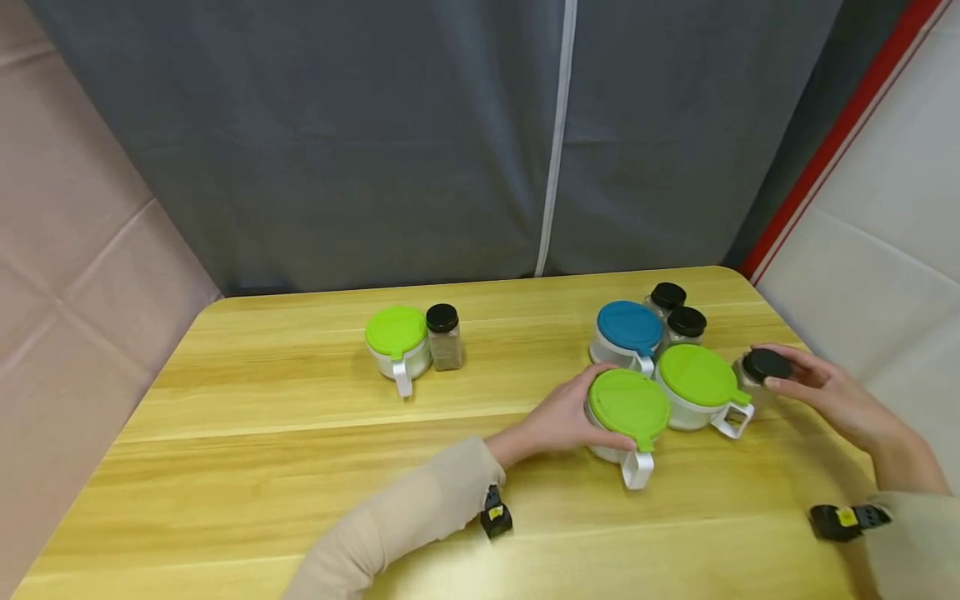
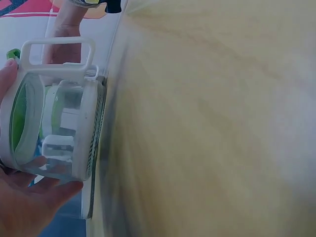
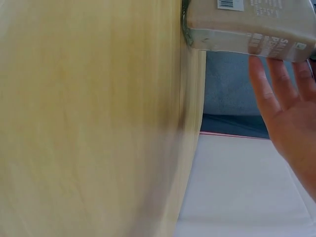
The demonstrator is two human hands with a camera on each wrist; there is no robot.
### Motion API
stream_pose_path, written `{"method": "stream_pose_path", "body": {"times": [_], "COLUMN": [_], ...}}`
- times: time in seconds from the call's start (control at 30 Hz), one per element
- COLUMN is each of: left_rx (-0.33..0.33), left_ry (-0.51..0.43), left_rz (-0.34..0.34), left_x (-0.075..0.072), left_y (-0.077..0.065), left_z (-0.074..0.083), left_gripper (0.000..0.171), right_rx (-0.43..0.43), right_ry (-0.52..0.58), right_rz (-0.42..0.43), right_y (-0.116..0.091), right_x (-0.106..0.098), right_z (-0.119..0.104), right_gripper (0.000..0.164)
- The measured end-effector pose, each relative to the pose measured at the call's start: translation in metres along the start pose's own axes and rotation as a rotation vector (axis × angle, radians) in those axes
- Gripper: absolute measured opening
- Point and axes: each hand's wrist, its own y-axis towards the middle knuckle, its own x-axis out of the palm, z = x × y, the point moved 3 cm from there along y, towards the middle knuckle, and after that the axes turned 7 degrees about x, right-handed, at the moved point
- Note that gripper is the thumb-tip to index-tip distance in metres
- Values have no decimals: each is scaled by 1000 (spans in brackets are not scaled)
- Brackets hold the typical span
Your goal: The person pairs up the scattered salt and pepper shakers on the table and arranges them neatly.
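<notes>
In the head view my left hand (image 1: 558,421) grips a clear seasoning pot with a green lid (image 1: 628,407) and a white handle. Its thumb lies along the near side and the fingers go round the far side. The left wrist view shows this pot (image 2: 61,126) standing on the table. My right hand (image 1: 840,396) holds a black-capped spice jar (image 1: 767,365) between thumb and fingers. Printed text shows on that jar (image 3: 247,24) in the right wrist view. Between the hands stands another green-lidded pot (image 1: 697,379), close beside both held things.
Behind them are a blue-lidded pot (image 1: 628,329) and two black-capped spice jars, a rear one (image 1: 667,296) and a nearer one (image 1: 686,323). Further left, a green-lidded pot (image 1: 397,333) stands against a spice jar (image 1: 445,337). A grey curtain (image 1: 375,150) hangs behind the wooden table (image 1: 262,467).
</notes>
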Motion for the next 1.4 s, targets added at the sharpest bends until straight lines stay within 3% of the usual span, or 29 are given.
{"method": "stream_pose_path", "body": {"times": [0.1,0.53,0.8,0.9,1.07,1.23,1.4], "left_rx": [9,-14,-7,-8,-16,-37,-29], "left_ry": [9,-9,82,99,94,100,134], "left_rz": [-23,-45,-27,-19,-23,-15,19], "left_x": [-7,-36,-59,-67,-79,-93,-107], "left_y": [-5,-30,-38,-41,-47,-53,-60], "left_z": [2,1,-1,-1,-1,-3,-4], "left_gripper": [92,90,93,93,90,90,89], "right_rx": [29,34,40,43,-83,-214,-284], "right_ry": [-72,-210,-270,-281,-200,-104,-52], "right_rz": [52,83,124,175,255,272,261], "right_y": [-1,-5,-17,-20,-23,-23,-23], "right_x": [0,-14,-27,-31,-36,-44,-47], "right_z": [-1,-5,-21,-27,-40,-55,-70], "right_gripper": [42,49,52,52,51,50,49]}}
